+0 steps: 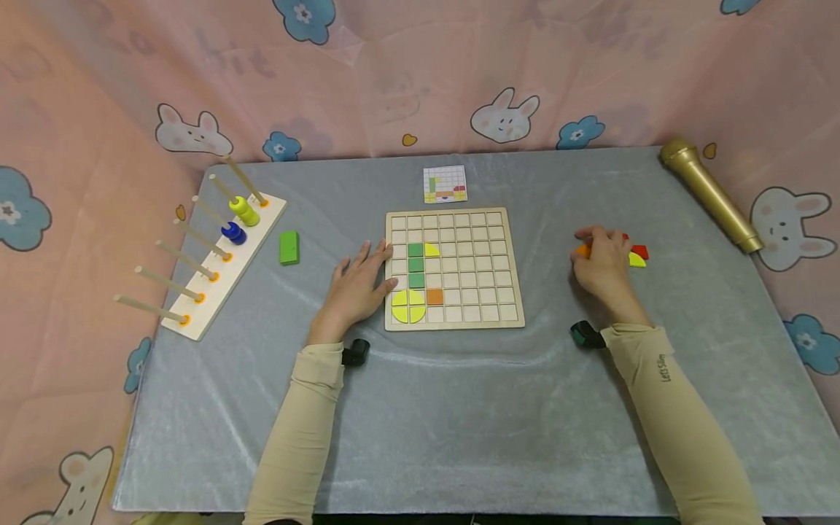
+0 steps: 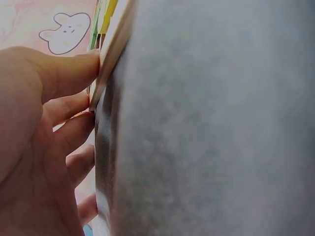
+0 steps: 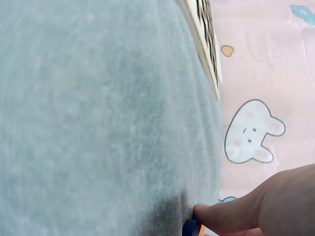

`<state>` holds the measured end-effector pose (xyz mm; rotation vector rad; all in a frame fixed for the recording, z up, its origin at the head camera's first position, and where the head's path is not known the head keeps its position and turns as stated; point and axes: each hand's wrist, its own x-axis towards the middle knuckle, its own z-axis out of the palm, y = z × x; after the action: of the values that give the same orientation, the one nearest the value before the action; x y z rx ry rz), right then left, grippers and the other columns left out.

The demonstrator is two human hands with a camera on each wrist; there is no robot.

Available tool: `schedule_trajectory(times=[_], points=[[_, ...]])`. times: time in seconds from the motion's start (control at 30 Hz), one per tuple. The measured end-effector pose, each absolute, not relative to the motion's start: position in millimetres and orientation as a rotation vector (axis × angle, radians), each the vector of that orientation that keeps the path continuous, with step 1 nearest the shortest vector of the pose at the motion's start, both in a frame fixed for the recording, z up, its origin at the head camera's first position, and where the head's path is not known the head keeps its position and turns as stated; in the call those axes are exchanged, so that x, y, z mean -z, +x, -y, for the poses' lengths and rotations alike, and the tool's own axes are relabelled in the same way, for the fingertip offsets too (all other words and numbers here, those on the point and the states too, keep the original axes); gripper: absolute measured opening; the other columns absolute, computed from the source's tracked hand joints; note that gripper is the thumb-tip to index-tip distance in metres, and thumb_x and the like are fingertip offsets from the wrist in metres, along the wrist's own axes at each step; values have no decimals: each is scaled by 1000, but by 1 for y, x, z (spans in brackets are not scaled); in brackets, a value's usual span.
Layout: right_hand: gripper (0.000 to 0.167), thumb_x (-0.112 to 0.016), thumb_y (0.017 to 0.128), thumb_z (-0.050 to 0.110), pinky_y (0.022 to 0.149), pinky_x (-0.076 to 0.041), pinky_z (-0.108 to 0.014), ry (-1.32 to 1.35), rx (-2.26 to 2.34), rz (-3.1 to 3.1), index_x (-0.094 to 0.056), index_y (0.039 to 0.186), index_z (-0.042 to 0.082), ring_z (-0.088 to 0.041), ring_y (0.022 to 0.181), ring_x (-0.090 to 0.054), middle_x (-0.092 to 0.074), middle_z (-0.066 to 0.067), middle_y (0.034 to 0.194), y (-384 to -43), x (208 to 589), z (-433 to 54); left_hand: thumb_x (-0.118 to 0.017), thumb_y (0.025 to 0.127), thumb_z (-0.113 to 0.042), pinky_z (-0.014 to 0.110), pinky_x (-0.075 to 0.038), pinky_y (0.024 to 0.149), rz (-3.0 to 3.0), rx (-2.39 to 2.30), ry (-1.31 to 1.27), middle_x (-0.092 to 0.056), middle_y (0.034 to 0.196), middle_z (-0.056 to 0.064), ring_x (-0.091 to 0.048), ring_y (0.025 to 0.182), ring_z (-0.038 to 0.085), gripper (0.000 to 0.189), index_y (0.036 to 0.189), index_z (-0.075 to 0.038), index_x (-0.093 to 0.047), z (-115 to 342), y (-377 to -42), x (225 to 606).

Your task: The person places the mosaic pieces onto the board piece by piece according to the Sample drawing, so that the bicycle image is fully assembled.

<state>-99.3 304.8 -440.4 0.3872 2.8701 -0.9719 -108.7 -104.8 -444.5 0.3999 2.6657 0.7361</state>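
A wooden grid board (image 1: pixel 466 281) lies in the middle of the grey cloth. In its cells sit three green squares (image 1: pixel 416 265), a yellow quarter piece (image 1: pixel 431 250), an orange square (image 1: pixel 434 297) and a yellow circle (image 1: pixel 400 313) of quarter pieces. My left hand (image 1: pixel 356 286) rests at the board's left edge, fingers extended, thumb on the rim. Over to the right, my right hand (image 1: pixel 602 266) bends its fingers down over a small pile with a red piece (image 1: pixel 639 252), a yellow quarter (image 1: pixel 636 260) and an orange piece (image 1: pixel 582 250). A blue piece (image 3: pixel 190 228) shows by its thumb; whether it pinches one I cannot tell.
Behind the board lies a small pattern card (image 1: pixel 445 184). At the left stand slanting pegs on a white base (image 1: pixel 223 281), with blue and yellow-green beads; a green block (image 1: pixel 289 248) lies beside it. A gold microphone (image 1: pixel 712 195) lies at the back right.
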Motion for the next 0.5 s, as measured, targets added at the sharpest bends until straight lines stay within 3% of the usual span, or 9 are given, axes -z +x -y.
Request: schedule_trajectory(times=[0.37,0.5], points=[[36,-58,103,5,102,-33,-61,400,973,-2884,-56,136,-9,-55,125,-36,-51,-36,127,-99,440,-306,-58,110,-33,58,-4,133,-2667,-747,393,-16,179,-2,-7,168,24,69,171,-20,-27,104,-108,446],[32,-63,102,6,95,-43,-56,442,1024,-2884,-59,131,-8,-51,116,-50,-58,-35,123,-98,438,-304,-58,111,-33,58,-4,133,-2667,-743,393,-17,179,-2,-7,168,24,69,171,-20,-27,104,-108,445]])
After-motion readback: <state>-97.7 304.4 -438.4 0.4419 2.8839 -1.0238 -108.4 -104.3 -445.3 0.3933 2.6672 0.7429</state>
